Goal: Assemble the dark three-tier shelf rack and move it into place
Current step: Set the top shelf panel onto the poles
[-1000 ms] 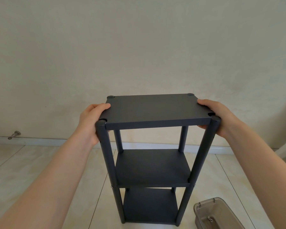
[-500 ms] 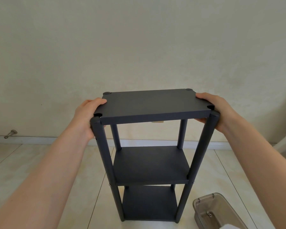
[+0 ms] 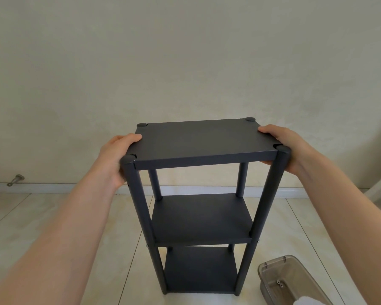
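The dark three-tier shelf rack (image 3: 198,216) stands upright in front of me on the tiled floor, its three shelves joined by four round posts. My left hand (image 3: 114,157) grips the left end of the top shelf (image 3: 200,139), thumb on top and fingers underneath. My right hand (image 3: 284,146) grips the right end of the same shelf the same way. Whether the rack's feet touch the floor or hang just above it I cannot tell.
A cream wall (image 3: 185,62) with a white skirting board (image 3: 53,187) is close behind the rack. A metal door stop (image 3: 15,179) juts out low on the left. A clear plastic box (image 3: 293,280) holding small screws sits on the floor at the right.
The rack, held at both ends of its top shelf, has shifted slightly away from me toward the wall and sits a little higher in view. Both grips are unchanged.
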A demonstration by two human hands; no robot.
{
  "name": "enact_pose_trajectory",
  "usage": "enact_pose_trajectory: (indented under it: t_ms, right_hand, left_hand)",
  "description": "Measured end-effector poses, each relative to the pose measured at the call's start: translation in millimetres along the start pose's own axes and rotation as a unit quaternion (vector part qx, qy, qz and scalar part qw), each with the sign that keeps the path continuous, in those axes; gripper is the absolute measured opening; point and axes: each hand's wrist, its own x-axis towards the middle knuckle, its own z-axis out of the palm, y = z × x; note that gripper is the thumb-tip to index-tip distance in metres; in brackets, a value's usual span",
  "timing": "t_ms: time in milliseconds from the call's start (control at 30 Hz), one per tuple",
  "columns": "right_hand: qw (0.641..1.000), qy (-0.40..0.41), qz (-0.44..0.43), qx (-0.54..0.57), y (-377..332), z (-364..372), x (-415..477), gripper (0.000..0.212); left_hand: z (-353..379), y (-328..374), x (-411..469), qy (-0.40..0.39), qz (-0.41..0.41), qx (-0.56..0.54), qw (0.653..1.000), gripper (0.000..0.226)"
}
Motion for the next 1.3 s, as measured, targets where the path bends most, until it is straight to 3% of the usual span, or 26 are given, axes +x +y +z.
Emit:
enact_pose_trajectory:
  t_ms: [167,267,300,367,400,467,600,733,867,1067,1300]
  right_hand:
    - [1.000,-0.017,0.027,0.000,2.5,-4.9,-1.7,0.023]
    - [1.000,-0.002,0.016,-0.010,1.6,-2.9,-2.4,0.023]
    - [1.000,0.004,0.013,-0.012,1.1,-2.0,-2.5,0.022]
    - [1.000,0.011,0.010,-0.016,-0.1,-1.6,-2.4,0.021]
    - [1.000,0.010,0.010,-0.020,-0.3,-1.5,-2.5,0.020]
    - [1.000,0.007,0.012,-0.024,-0.7,-0.8,-3.5,0.020]
    - [1.000,0.007,0.007,-0.026,-0.5,-0.8,-3.3,0.018]
    - [1.000,-0.003,0.009,-0.021,1.7,-0.1,-3.9,0.018]
    - [1.000,-0.012,0.005,-0.009,3.9,0.3,-3.3,0.017]
    - [1.000,-0.008,0.000,-0.026,5.1,-0.2,3.4,0.021]
    - [0.997,-0.054,-0.006,-0.051,33.5,-10.7,10.5,0.026]
  left_hand:
    - [-7.9,0.7,-8.4,-0.037,0.000,0.018,0.999,0.020]
    - [-12.1,12.0,-15.5,0.002,0.074,0.174,0.982,0.030]
    - [-11.8,17.0,-18.5,0.046,0.134,0.266,0.954,0.035]
    - [-3.6,24.4,-30.8,0.115,0.289,0.405,0.860,0.043]
    - [6.2,26.2,-40.5,0.119,0.366,0.430,0.817,0.042]
    - [33.9,24.6,-54.2,0.062,0.450,0.442,0.773,0.036]
    - [106.3,16.9,-45.3,-0.149,0.351,0.559,0.737,0.043]
    - [150.7,27.3,-11.5,-0.218,0.293,0.616,0.698,0.046]
    - [180.9,33.0,12.7,-0.236,0.243,0.646,0.684,0.051]
    - [199.2,24.5,36.3,-0.157,0.239,0.623,0.728,0.046]
    - [190.0,-10.5,47.8,-0.178,0.213,0.607,0.745,0.049]
